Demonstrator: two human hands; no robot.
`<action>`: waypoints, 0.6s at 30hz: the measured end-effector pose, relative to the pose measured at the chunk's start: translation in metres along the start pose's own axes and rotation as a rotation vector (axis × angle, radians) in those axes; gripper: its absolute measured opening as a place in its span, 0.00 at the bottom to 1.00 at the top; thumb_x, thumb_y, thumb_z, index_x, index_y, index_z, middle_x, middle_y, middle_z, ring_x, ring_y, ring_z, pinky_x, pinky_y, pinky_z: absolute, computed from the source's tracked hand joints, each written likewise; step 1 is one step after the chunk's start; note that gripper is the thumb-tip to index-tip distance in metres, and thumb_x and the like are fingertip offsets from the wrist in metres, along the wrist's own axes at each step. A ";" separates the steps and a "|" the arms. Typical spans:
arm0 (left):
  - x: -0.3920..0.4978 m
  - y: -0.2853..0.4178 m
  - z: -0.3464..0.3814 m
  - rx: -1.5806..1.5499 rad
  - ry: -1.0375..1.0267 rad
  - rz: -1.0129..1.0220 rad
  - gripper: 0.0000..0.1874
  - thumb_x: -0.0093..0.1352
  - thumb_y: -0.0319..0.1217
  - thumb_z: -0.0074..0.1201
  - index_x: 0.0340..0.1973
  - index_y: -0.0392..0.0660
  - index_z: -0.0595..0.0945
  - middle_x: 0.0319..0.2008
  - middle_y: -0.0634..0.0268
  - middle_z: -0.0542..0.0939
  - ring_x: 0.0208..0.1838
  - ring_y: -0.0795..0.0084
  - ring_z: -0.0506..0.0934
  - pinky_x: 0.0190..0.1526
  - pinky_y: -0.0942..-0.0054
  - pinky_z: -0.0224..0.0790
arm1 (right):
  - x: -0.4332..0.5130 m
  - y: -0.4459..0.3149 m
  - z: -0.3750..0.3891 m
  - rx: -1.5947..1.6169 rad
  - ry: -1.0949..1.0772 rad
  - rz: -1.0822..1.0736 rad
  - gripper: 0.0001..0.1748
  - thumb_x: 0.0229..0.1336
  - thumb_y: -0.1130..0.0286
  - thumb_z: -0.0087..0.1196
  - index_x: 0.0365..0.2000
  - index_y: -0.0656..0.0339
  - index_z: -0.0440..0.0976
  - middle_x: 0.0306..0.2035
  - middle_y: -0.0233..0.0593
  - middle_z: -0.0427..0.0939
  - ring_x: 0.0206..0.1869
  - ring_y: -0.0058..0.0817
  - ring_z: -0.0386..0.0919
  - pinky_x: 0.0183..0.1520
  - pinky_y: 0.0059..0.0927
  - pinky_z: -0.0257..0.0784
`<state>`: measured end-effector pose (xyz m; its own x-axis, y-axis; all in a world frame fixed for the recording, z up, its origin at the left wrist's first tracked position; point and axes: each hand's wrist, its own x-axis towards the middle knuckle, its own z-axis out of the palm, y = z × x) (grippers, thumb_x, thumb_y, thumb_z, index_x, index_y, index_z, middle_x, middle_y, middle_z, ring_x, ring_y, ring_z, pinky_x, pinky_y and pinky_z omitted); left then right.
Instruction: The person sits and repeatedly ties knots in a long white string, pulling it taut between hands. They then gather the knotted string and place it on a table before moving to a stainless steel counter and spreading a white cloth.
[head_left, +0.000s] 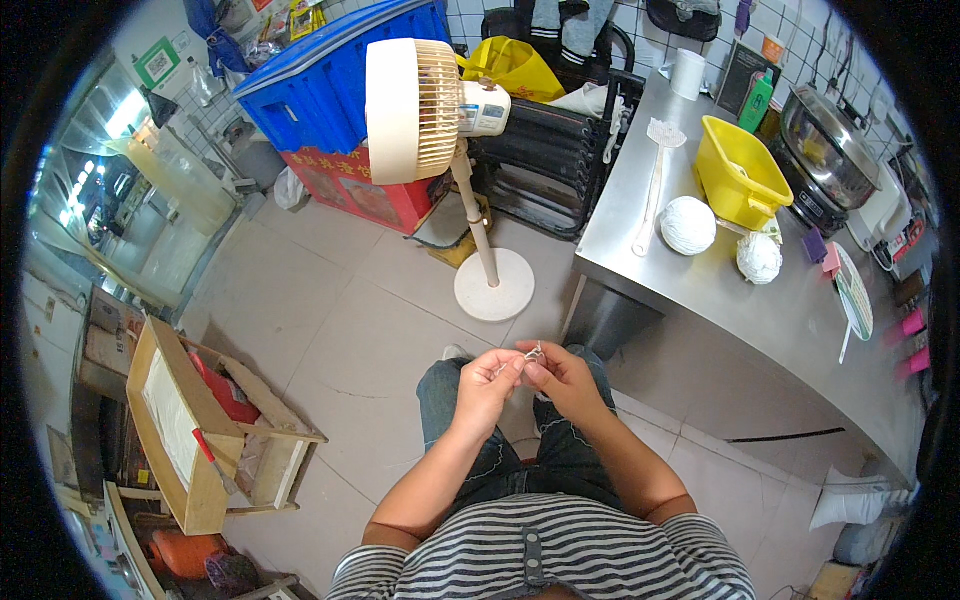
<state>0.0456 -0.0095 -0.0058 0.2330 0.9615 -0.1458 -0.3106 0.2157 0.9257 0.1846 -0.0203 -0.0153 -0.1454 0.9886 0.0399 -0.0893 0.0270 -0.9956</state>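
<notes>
My left hand (486, 386) and my right hand (562, 375) meet above my knees, fingertips close together. Both pinch a small piece of looped white yarn (534, 354) between thumbs and fingers. Thin strands of yarn trail down across my jeans on both sides. Whether a hook or needle is within the fingers cannot be told. On the steel table at the right lie a large ball of white yarn (688, 226) and a smaller white ball (759, 258), both away from my hands.
A cream fan (416, 112) stands on a round base ahead. The steel table (720, 300) bears a white fly swatter (657, 180), a yellow plastic basket (739, 176) and a steel pot (829, 146). At left stands a wooden box (191, 390) with a red-handled brush (214, 459).
</notes>
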 end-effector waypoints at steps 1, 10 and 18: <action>0.000 0.000 0.000 0.009 0.000 0.003 0.06 0.64 0.30 0.49 0.30 0.40 0.76 0.17 0.73 0.70 0.17 0.87 0.61 0.19 0.88 0.49 | 0.000 -0.001 0.001 0.089 -0.019 0.093 0.17 0.53 0.69 0.50 0.43 0.65 0.69 0.29 0.31 0.75 0.31 0.13 0.69 0.35 0.16 0.64; -0.002 0.000 -0.002 0.018 0.004 -0.014 0.06 0.64 0.30 0.49 0.31 0.41 0.77 0.18 0.72 0.71 0.17 0.88 0.60 0.19 0.88 0.49 | 0.003 -0.008 0.005 -0.092 0.166 -0.018 0.09 0.47 0.72 0.55 0.31 0.63 0.77 0.22 0.30 0.72 0.25 0.14 0.67 0.27 0.16 0.61; 0.000 -0.005 -0.005 0.268 0.005 0.111 0.06 0.65 0.28 0.48 0.33 0.39 0.77 0.23 0.71 0.76 0.20 0.91 0.64 0.22 0.90 0.55 | 0.003 -0.009 0.002 -0.362 0.257 -0.181 0.07 0.44 0.75 0.55 0.28 0.63 0.77 0.20 0.30 0.69 0.21 0.15 0.63 0.23 0.16 0.57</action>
<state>0.0422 -0.0100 -0.0122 0.2066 0.9776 -0.0391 -0.0795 0.0566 0.9952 0.1831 -0.0178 -0.0062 0.0931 0.9667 0.2382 0.2649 0.2066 -0.9419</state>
